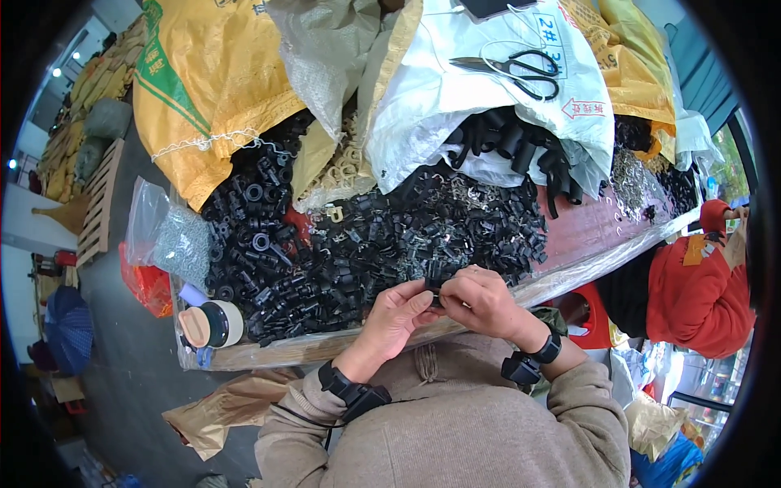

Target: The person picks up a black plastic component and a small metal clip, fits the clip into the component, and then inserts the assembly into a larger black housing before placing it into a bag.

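The left hand (396, 313) grasps a small black part (435, 300) between its thumb and its fingers. The right hand (482, 299) is just beside, its fingers bent and their tips meeting at this same part; whether they pinch it or only touch it, I cannot tell, because the fingers hide most of it. The part is held above the near edge of the worktable (317, 351), in front of a wide heap of black plastic fittings (350, 268), where small metal clips are mixed in.

At the far side, a white woven sack (423, 89) lies with its mouth towards the heap, and black tubes (511, 142) come out of it. On this sack rest black-handled scissors (533, 75). To the left of it, cream-coloured parts (346, 163) spill out near a big yellow sack (215, 73). At the near left corner stands a jar with a beige lid (213, 324), and behind it is a clear bag of small grey pieces (183, 241). At the right, a person in a red top (700, 297) is near the table.
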{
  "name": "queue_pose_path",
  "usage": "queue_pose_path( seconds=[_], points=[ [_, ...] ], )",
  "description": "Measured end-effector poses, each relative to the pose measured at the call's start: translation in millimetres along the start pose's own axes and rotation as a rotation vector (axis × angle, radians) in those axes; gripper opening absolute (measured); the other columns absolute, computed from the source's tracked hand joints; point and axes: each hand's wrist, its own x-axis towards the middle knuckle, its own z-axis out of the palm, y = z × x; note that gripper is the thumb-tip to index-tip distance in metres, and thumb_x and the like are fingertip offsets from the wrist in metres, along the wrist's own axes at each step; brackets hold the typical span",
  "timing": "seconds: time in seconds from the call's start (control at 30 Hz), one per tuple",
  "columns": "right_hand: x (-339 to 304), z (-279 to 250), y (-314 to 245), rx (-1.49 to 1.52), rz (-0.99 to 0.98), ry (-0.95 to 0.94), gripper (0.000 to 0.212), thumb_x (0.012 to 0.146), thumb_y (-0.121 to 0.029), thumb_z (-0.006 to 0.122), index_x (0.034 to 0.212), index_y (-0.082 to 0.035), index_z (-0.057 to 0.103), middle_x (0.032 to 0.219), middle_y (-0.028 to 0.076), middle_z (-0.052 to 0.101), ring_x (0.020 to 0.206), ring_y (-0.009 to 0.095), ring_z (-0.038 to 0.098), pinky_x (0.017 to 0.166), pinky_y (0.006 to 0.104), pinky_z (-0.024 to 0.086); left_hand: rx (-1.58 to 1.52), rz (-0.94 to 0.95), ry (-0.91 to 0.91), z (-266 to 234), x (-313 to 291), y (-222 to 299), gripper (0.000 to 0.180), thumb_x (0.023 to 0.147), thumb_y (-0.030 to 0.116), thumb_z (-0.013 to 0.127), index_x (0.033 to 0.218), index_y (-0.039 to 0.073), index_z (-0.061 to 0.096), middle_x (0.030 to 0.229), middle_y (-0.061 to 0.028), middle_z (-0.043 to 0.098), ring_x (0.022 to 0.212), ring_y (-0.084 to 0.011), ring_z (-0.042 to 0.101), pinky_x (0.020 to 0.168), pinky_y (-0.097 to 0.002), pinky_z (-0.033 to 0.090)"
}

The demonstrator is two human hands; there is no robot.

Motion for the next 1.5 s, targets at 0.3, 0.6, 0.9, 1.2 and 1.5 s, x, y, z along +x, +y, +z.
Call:
queue_pose_path(
  seconds=[0.3, 0.6, 0.9, 1.2, 1.5],
  points=[
    [-8, -1, -2, 0.352, 0.438, -0.049, 0.018, 0.071, -0.006, 0.063, 0.071, -0.004, 0.045, 0.056, -0.001, 0.044, 0.047, 0.006, 0.04, 0.041, 0.0204, 0.032, 0.265, 0.091, 0.14, -4, -7, 23, 0.026, 0.077, 0.009, 0.059, 0.101, 0.0, 0.054, 0.091, -0.0076, 0.059, 0.075, -0.0148, 0.058, 0.067, -0.0237, 0.048],
    [-10, 3, 2, 0.279, 0.438, -0.131, 0.011, 0.073, -0.006, 0.061, 0.073, -0.002, 0.05, 0.057, 0.003, 0.046, 0.048, 0.01, 0.045, 0.044, 0.0222, 0.035, 1.902, 0.75, 0.744, -72, -1, 113, 0.031, 0.063, 0.014, 0.066, 0.09, 0.0, 0.059, 0.08, -0.0153, 0.059, 0.078, -0.0266, 0.056, 0.07, -0.0325, 0.045],
    [-13, 1, 2, 0.21, 0.38, -0.145, 0.009, 0.073, -0.006, 0.06, 0.075, -0.002, 0.053, 0.06, 0.006, 0.05, 0.051, 0.015, 0.05, 0.046, 0.0258, 0.038, 1.916, 0.553, 0.61, -86, 4, 125, 0.031, 0.067, 0.011, 0.064, 0.095, -0.001, 0.057, 0.079, -0.0132, 0.06, 0.076, -0.0237, 0.057, 0.066, -0.0303, 0.045],
    [-18, 12, 12, 0.257, 0.303, -0.091, 0.018, 0.075, -0.015, 0.057, 0.086, -0.002, 0.051, 0.07, 0.009, 0.049, 0.061, 0.022, 0.051, 0.054, 0.0314, 0.041, 0.198, 0.529, 0.094, -51, -18, 107, 0.038, 0.08, 0.008, 0.05, 0.115, -0.004, 0.04, 0.105, -0.0122, 0.05, 0.097, -0.0194, 0.05, 0.085, -0.0328, 0.04],
    [-9, 24, -5, 0.495, 0.211, 0.102, 0.038, 0.073, -0.021, 0.059, 0.102, -0.002, 0.043, 0.076, 0.013, 0.049, 0.066, 0.026, 0.051, 0.057, 0.0341, 0.041, -0.181, 0.172, -0.225, -20, -23, 36, 0.038, 0.086, 0.014, 0.043, 0.119, -0.002, 0.035, 0.116, -0.0125, 0.047, 0.102, -0.0223, 0.049, 0.091, -0.0377, 0.038]
  ],
)
